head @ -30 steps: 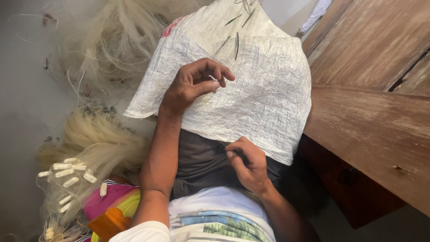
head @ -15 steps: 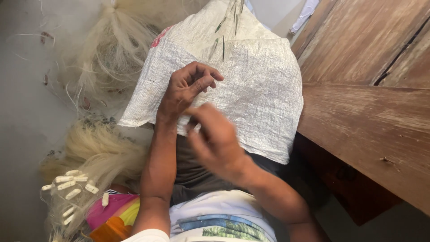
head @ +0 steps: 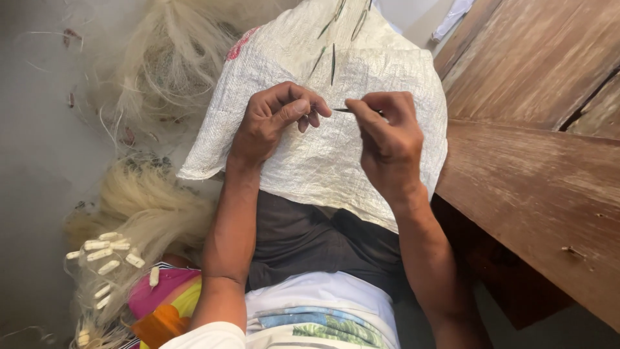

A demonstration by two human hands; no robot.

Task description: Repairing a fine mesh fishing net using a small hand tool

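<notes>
My left hand and right hand meet at the middle of the frame over the white woven sack spread on my lap as a work surface. The right is pinched shut on a thin dark needle; the left's curled fingertips close near its tip, seemingly steadying fine line. Pale netting lies upper left.

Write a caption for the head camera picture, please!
Left hand and right hand pinch a thin dark needle over a white woven sack.
</notes>
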